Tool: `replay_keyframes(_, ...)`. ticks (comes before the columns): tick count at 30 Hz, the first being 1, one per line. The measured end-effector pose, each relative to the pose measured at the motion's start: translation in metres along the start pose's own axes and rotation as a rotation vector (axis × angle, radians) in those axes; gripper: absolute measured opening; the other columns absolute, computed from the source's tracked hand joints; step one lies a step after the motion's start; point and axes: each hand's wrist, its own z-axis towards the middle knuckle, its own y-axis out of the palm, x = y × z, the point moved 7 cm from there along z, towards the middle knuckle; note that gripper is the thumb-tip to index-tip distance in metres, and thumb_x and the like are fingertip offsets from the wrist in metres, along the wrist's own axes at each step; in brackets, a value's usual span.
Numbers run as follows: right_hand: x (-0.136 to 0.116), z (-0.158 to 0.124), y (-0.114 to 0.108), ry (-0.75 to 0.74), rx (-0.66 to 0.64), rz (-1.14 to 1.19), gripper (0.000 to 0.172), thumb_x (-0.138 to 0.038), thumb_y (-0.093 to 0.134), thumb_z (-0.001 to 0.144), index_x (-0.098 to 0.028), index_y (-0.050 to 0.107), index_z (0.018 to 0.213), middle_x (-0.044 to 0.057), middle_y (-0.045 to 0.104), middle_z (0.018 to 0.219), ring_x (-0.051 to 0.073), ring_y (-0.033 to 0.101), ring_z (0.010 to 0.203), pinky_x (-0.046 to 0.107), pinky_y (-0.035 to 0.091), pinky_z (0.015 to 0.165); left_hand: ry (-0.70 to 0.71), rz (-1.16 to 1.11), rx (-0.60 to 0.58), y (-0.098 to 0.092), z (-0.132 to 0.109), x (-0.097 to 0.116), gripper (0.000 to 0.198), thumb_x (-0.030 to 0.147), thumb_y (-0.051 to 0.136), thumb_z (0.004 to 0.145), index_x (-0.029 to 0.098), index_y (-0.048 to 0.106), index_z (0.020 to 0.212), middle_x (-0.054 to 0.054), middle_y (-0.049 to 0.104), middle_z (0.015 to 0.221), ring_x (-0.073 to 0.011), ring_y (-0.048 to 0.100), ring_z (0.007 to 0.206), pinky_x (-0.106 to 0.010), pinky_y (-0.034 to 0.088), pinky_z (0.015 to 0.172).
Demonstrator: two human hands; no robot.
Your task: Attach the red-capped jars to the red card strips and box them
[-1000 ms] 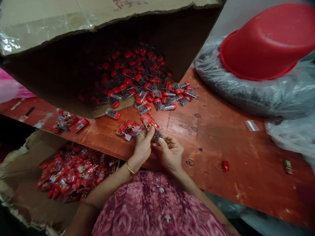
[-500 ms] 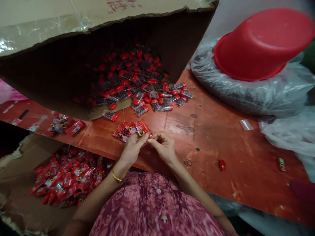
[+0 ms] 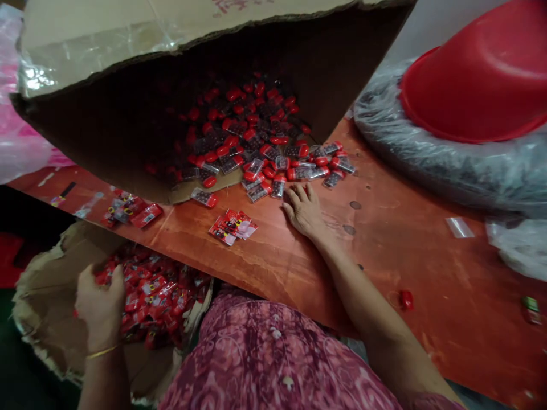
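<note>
Small clear containers with red caps (image 3: 258, 191) spill from a tipped cardboard box (image 3: 106, 51) onto the table. My right hand (image 3: 304, 210) rests at their near edge, fingers spread and touching the closest ones, holding nothing. Over the lower carton (image 3: 55, 319) at the left is my left hand (image 3: 100, 299), its fingers apart and nothing visible between them. Many red packets (image 3: 149, 296) fill that carton. Several printed red cards (image 3: 233, 226) lie fanned on the table between the hands.
Red packets (image 3: 132, 209) sit at the table's left edge. A red tub (image 3: 478, 74) stands on a plastic-wrapped bundle (image 3: 427, 165) at the right. On the red table (image 3: 376, 245) are a small clear bag (image 3: 460, 228), a red item (image 3: 406, 299) and a green-topped item (image 3: 531, 310).
My hands have separated. The left moved down-left over the carton and the packet it held is no longer in it; the right moved forward to the containers and opened. The view shifted.
</note>
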Motion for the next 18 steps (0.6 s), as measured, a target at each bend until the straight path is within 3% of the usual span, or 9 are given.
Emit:
replay_keyframes(2, -0.011, -0.016, 0.001, -0.073, -0.055, 0.020, 0.047, -0.043, 0.034, 0.093, -0.017, 0.050, 0.129, 0.015, 0.047, 0.137, 0.033, 0.029, 0.134, 0.058, 0.024, 0.107, 0.167, -0.263, 0.079, 0.008, -0.019, 0.045, 0.031, 0.048, 0.049, 0.077, 0.028, 0.062, 0.097, 0.006, 0.069, 0.110, -0.0262, 0.063, 0.101, -0.043, 0.049, 0.090)
replay_keyframes(4, -0.020, -0.031, -0.001, -0.117, -0.084, 0.041, 0.046, -0.042, 0.033, 0.094, -0.017, 0.052, 0.127, 0.015, 0.049, 0.135, 0.032, 0.029, 0.135, 0.058, 0.024, 0.107, 0.455, -0.435, 0.021, 0.027, -0.042, 0.107, 0.032, 0.047, 0.048, 0.080, 0.022, 0.066, 0.087, -0.005, 0.068, 0.112, -0.0261, 0.059, 0.111, -0.044, 0.042, 0.099)
replay_keyframes(6, -0.027, -0.044, -0.006, -0.125, -0.065, 0.063, 0.047, -0.043, 0.032, 0.094, -0.016, 0.054, 0.125, 0.017, 0.047, 0.137, 0.033, 0.027, 0.136, 0.059, 0.026, 0.106, 0.648, -0.406, -0.108, 0.053, -0.064, 0.159, 0.031, 0.044, 0.050, 0.082, 0.021, 0.069, 0.088, -0.010, 0.066, 0.117, -0.0284, 0.053, 0.119, -0.049, 0.034, 0.105)
replay_keyframes(8, -0.032, -0.055, -0.012, -0.112, -0.011, 0.100, 0.047, -0.044, 0.034, 0.093, -0.015, 0.054, 0.123, 0.018, 0.045, 0.139, 0.034, 0.026, 0.137, 0.059, 0.029, 0.105, 0.759, -0.330, -0.192, 0.073, -0.079, 0.193, 0.031, 0.045, 0.056, 0.080, 0.021, 0.069, 0.094, -0.013, 0.060, 0.126, -0.0324, 0.043, 0.128, -0.054, 0.027, 0.106)
replay_keyframes(10, -0.036, -0.063, -0.018, -0.095, 0.043, 0.151, 0.045, -0.043, 0.035, 0.093, -0.016, 0.054, 0.123, 0.018, 0.043, 0.140, 0.033, 0.026, 0.138, 0.058, 0.031, 0.105, 0.795, -0.252, -0.277, 0.087, -0.086, 0.208, 0.030, 0.043, 0.060, 0.078, 0.021, 0.070, 0.096, -0.014, 0.059, 0.127, -0.0352, 0.040, 0.130, -0.058, 0.027, 0.105)
replay_keyframes(12, -0.039, -0.068, -0.023, -0.078, 0.080, 0.203, 0.042, -0.041, 0.038, 0.092, -0.016, 0.055, 0.121, 0.017, 0.044, 0.139, 0.032, 0.029, 0.137, 0.057, 0.033, 0.104, 0.795, -0.211, -0.326, 0.093, -0.087, 0.209, 0.026, 0.040, 0.059, 0.080, 0.022, 0.071, 0.095, -0.013, 0.060, 0.126, -0.0356, 0.041, 0.129, -0.059, 0.028, 0.103)
replay_keyframes(18, -0.049, -0.064, -0.028, -0.047, 0.110, 0.304, 0.034, -0.036, 0.041, 0.091, -0.018, 0.062, 0.110, 0.017, 0.057, 0.125, 0.030, 0.045, 0.127, 0.054, 0.037, 0.103, 0.754, -0.229, -0.343, 0.098, -0.076, 0.203, 0.020, 0.031, 0.055, 0.083, 0.026, 0.073, 0.089, -0.009, 0.061, 0.125, -0.0324, 0.045, 0.127, -0.058, 0.029, 0.102)
